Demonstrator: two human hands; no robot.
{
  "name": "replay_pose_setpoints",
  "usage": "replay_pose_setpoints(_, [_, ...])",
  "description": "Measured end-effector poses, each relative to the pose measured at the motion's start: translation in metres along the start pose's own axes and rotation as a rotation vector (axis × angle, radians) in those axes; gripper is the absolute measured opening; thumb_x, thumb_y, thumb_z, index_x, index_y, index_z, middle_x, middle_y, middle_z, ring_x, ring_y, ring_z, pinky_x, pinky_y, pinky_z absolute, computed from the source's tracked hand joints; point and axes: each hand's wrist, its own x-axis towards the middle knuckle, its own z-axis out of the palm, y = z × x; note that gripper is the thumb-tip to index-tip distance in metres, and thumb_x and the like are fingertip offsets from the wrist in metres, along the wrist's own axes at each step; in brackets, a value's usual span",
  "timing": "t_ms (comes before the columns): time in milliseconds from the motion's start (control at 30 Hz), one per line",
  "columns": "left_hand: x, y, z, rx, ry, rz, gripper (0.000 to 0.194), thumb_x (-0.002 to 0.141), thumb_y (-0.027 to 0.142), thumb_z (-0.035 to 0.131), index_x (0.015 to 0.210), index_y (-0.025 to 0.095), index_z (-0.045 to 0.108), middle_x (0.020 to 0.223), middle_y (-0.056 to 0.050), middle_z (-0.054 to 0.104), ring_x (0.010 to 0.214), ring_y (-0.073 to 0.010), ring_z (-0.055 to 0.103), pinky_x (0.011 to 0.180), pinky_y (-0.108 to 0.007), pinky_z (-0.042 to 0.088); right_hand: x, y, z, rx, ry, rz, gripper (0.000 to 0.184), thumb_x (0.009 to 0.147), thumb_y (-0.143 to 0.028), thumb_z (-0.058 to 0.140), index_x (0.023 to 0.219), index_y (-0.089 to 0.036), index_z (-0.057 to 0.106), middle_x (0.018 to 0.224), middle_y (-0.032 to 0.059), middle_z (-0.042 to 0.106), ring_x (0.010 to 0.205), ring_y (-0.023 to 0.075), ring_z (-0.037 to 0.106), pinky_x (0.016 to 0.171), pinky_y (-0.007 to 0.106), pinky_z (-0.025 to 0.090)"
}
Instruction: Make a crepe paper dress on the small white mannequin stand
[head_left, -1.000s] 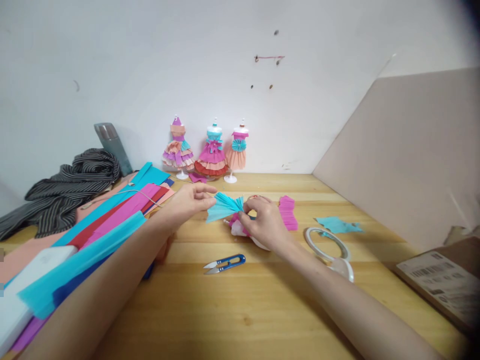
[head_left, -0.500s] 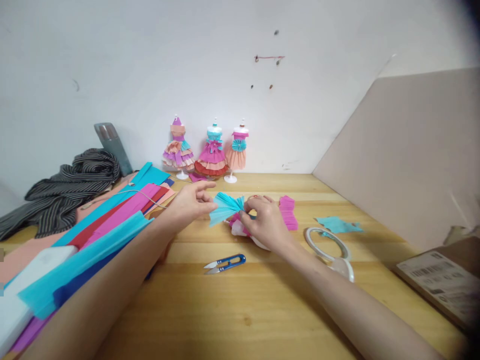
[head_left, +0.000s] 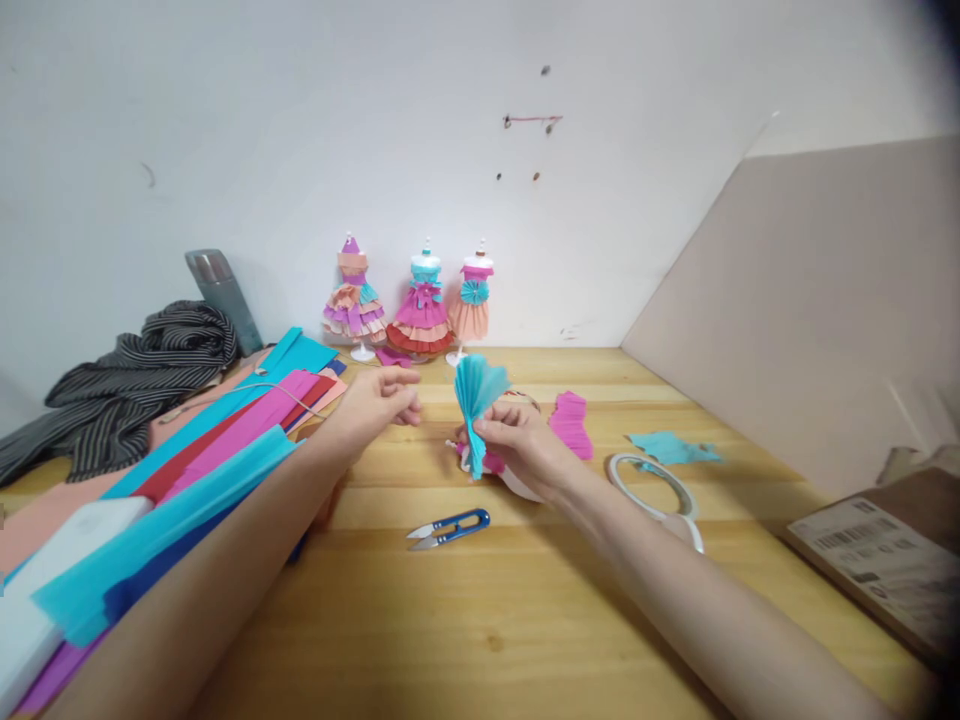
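A pleated piece of turquoise crepe paper [head_left: 474,390] stands upright, fanned at the top and narrow at its waist. My right hand [head_left: 521,440] pinches it there between thumb and fingers. Apart from the paper, to its left, my left hand [head_left: 384,400] hovers with loosely bent fingers and nothing visible in them. Behind and below the right hand, a white and magenta item [head_left: 517,480] is mostly hidden. Blue-handled thread snips [head_left: 450,528] lie in front of the hands, blades pointing left.
Three miniature dress forms in paper dresses [head_left: 424,310] stand by the wall. Coloured crepe paper [head_left: 240,430] is piled left, beside a striped cloth [head_left: 142,370] and a bottle [head_left: 225,300]. Rightward lie magenta paper [head_left: 571,425], turquoise scraps [head_left: 671,447], a tape roll [head_left: 619,483] and a cardboard box [head_left: 877,560].
The pleated paper has turned from pointing left to standing upright as my right hand rotated. My left hand has shifted slightly left, away from it.
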Motion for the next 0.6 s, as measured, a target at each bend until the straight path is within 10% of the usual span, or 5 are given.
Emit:
replay_pose_setpoints(300, [-0.009, -0.002, 0.015, -0.114, -0.638, 0.02, 0.019, 0.075, 0.028, 0.067, 0.083, 0.011, 0.068, 0.076, -0.006, 0.071, 0.067, -0.013, 0.063, 0.071, -0.028, 0.049, -0.007, 0.005, -0.001, 0.239, -0.405, 0.056, 0.033, 0.061, -0.043, 0.083, 0.071, -0.015, 0.068, 0.066, 0.0028, 0.066, 0.075, 0.0174, 0.066, 0.078, 0.033, 0.053])
replay_pose_setpoints(600, [-0.009, -0.008, 0.02, -0.106, -0.588, 0.031, 0.026, 0.074, 0.026, 0.068, 0.096, 0.012, 0.066, 0.073, -0.005, 0.07, 0.059, -0.0105, 0.061, 0.042, -0.018, 0.027, -0.006, 0.011, 0.001, 0.28, -0.38, 0.086, 0.034, 0.061, -0.043, 0.084, 0.076, -0.014, 0.07, 0.064, 0.0028, 0.067, 0.068, 0.0155, 0.066, 0.071, 0.029, 0.054])
